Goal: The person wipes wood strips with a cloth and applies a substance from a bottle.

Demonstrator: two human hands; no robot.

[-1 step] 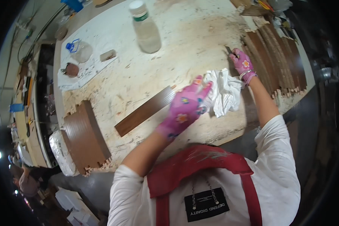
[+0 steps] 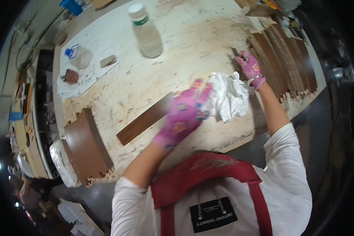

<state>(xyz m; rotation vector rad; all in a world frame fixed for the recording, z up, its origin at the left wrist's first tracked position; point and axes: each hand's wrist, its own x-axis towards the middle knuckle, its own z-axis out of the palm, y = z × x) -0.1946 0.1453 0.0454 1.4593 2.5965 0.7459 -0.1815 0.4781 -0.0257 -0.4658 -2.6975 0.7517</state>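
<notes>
On the bench (image 2: 177, 72), a tall clear bottle (image 2: 149, 42) with a white cap stands toward the far edge, something pale and cloudy inside, its level hard to make out. Nearer the left edge is a clear jug (image 2: 81, 59) with a blue handle; its contents cannot be told. A rounded reddish-brown lump (image 2: 71, 76) lies on a white sheet (image 2: 68, 90) below the jug, and a small pale block (image 2: 108, 60) lies at the sheet's right side. Brown boards (image 2: 86, 147) are stacked at the near left corner beside a plastic-wrapped bundle (image 2: 63, 163), and brown slats (image 2: 283, 59) line the right edge. A single brown plank (image 2: 141, 124) slants across the middle of the bench toward the near edge, its upper right end hidden by the gloved left hand (image 2: 185, 112). That hand is blurred, its fingers stretched toward a crumpled white cloth (image 2: 230, 96); whether they grip anything, I cannot tell. Beyond the cloth, toward the right edge, the gloved right hand (image 2: 251, 66) has its fingers closed on a dark strip (image 2: 235, 52), mostly covered by them.
</notes>
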